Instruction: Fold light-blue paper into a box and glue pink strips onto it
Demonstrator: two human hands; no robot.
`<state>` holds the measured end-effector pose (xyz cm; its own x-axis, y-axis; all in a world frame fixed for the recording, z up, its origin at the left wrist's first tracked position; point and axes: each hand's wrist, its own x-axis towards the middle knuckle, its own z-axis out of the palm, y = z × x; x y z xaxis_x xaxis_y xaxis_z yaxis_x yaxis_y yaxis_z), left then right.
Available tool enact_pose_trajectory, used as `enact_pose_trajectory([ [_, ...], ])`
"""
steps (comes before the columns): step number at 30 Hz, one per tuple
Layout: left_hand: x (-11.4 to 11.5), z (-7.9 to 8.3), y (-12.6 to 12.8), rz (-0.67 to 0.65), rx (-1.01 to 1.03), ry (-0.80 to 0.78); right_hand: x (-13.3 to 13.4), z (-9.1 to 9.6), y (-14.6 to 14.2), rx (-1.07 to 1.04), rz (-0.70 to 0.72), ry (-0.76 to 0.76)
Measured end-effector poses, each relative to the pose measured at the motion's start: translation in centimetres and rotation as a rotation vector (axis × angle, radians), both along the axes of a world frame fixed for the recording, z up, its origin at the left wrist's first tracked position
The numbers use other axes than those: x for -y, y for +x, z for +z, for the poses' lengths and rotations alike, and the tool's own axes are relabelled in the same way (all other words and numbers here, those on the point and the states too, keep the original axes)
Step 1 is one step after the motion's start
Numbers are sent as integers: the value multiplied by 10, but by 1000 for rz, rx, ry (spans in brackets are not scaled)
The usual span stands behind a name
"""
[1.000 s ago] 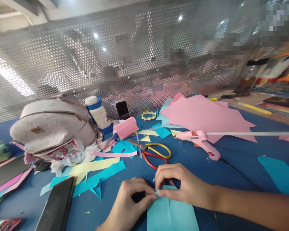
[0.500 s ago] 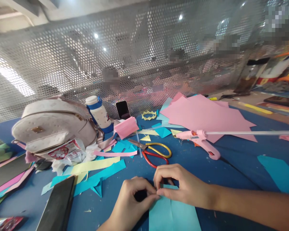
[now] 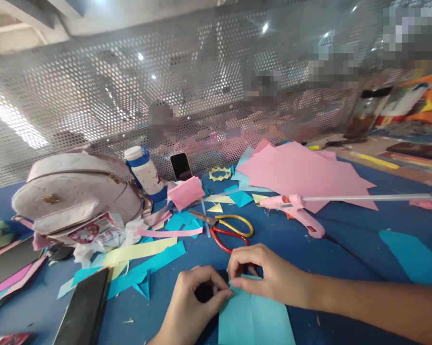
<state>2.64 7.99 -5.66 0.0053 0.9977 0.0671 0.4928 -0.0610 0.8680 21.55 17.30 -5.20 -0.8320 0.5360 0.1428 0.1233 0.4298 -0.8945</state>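
A light blue sheet of paper (image 3: 254,318) with a crease down its middle lies at the front of the blue table. My left hand (image 3: 198,299) pinches its upper left corner between thumb and forefinger. Close beside it, my right hand (image 3: 261,273) grips the top edge, thumb in front and fingers curled behind. Just beyond my right hand rest scissors (image 3: 233,230) with one yellow and one red handle loop. A pink glue gun (image 3: 298,211) with a long clear glue stick lies to the right. The sheet's lower end runs out of view.
Pink paper sheets (image 3: 302,172) are stacked at the back. Paper scraps (image 3: 147,251) lie to the left, near a black phone (image 3: 85,306). A pale backpack (image 3: 75,191) and a bottle (image 3: 146,172) stand by the perforated metal screen (image 3: 201,91). The glue gun's cord (image 3: 352,256) crosses the right side.
The whole view has shifted slightly, so things appear a little further left. Both hands keep their pinch at the top of the light blue paper, with only slight finger movement.
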Motion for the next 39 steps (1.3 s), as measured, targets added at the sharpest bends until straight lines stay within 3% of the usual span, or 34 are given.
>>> enact_pose_trajectory([
  [8,-2,-2,2,40,128,-72,1,-2,-1,-6,-26,4],
  [17,-1,1,8,83,103,-121,3,1,-2,32,-119,-17],
  [26,-4,6,5,6,96,-196,2,5,-2,-16,-62,-67],
  [39,-2,6,7,43,66,-102,2,7,-2,-24,-75,-145],
])
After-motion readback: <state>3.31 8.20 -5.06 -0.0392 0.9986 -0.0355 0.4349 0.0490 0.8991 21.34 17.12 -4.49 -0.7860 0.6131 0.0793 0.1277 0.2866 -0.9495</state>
